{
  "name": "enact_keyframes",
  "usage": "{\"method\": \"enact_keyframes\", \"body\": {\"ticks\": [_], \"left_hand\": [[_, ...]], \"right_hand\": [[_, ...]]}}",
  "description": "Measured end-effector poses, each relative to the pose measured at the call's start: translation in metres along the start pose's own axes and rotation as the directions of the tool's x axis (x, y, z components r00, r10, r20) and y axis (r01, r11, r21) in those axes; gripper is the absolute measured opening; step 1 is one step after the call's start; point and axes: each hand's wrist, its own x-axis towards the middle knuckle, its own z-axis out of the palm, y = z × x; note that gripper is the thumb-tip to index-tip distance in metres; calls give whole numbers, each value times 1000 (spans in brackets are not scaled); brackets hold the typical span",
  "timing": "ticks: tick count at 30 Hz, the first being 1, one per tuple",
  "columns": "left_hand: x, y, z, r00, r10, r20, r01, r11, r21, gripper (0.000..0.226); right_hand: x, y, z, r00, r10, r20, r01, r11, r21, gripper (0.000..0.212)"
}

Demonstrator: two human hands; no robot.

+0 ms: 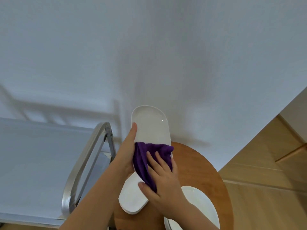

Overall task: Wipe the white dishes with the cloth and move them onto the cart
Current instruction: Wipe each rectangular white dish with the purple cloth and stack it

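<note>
- Your left hand [127, 150] grips the long white oval dish [150, 130] by its left edge, thumb lying along the rim and the fingers hidden under it, holding the dish raised and tilted above the round wooden desk [199, 165].
- Your right hand [163, 178] presses the purple cloth [147, 156] flat against the middle of the dish's face; the fingers are spread over the cloth and the thumb pins its lower fold near the dish's near half.
- The cloth bunches across the width of the dish, its upper edge reaching the right rim.
- A second white dish [201, 203], round, lies on the desk just under your right wrist, partly covered by your forearm.
- The cart [33, 163] stands to your left, its flat pale top shelf beside the desk and its curved metal handle [86, 155] close to your left forearm.
- A white wall [149, 47] fills the background, with wooden flooring [265, 163] at the right.
</note>
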Motion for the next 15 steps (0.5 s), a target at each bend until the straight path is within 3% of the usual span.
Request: {"method": "enact_keyframes", "body": {"ticks": [2, 5, 7, 9, 10, 12, 14, 15], "left_hand": [[1, 2, 2, 999, -50, -21, 50, 999, -9, 63], [3, -2, 11, 993, -86, -77, 88, 996, 30, 63], [5, -1, 11, 997, -36, -65, 40, 998, 53, 74], [3, 7, 5, 1000, -7, -17, 9, 989, 145, 88], [0, 10, 2, 999, 25, -27, -19, 975, 222, 88], [1, 12, -6, 976, 140, -167, -76, 936, 343, 78], [5, 9, -15, 897, 305, -320, -157, 896, 415, 68], [4, 8, -18, 886, 335, -320, -182, 888, 423, 74]], "right_hand": [[-1, 7, -6, 986, -148, -74, 131, 972, -194, 58], [2, 16, -14, 953, -185, -240, 117, 956, -271, 50], [6, 15, -24, 931, -178, -318, 128, 976, -174, 30], [12, 7, -45, 946, 65, -319, -22, 990, 138, 11], [16, 3, -57, 929, 276, -246, -181, 920, 348, 13], [22, 4, -75, 830, 550, -90, -334, 620, 710, 25], [26, 13, -87, 807, 589, -37, -239, 384, 892, 37], [28, 15, -91, 817, 577, -5, -180, 263, 948, 40]]}}
